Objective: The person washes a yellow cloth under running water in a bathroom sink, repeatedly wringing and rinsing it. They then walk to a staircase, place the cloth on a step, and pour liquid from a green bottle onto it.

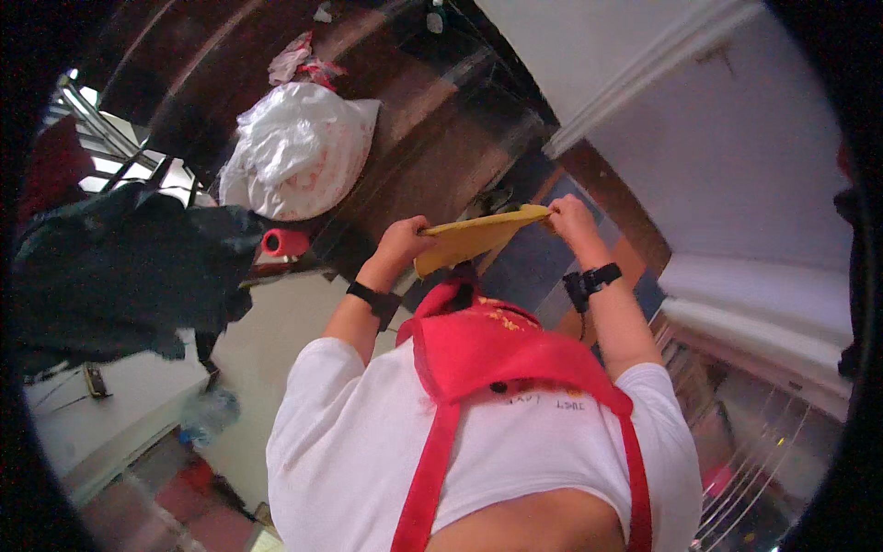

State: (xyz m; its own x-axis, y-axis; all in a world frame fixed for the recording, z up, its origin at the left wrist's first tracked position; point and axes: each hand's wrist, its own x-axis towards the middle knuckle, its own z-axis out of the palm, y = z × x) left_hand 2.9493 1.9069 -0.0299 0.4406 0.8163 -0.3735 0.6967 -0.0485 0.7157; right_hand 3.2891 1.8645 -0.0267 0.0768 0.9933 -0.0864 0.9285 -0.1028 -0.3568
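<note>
A yellow cloth (476,238) is stretched between my two hands in front of the red apron (503,345). My left hand (407,241) grips one upper corner, and my right hand (569,217) pinches the opposite corner, a little higher in the picture. The cloth's free part hangs below its upper edge. Black bands with small devices are strapped round both wrists. Most fingertips are hidden behind the cloth or too small to make out.
A white plastic bag (296,152) stands at the upper left, beside a red roll-shaped object (285,243). Dark fabric (131,276) hangs at the left. A white wall edge (600,83) lies upper right, with a wire rack (752,462) lower right.
</note>
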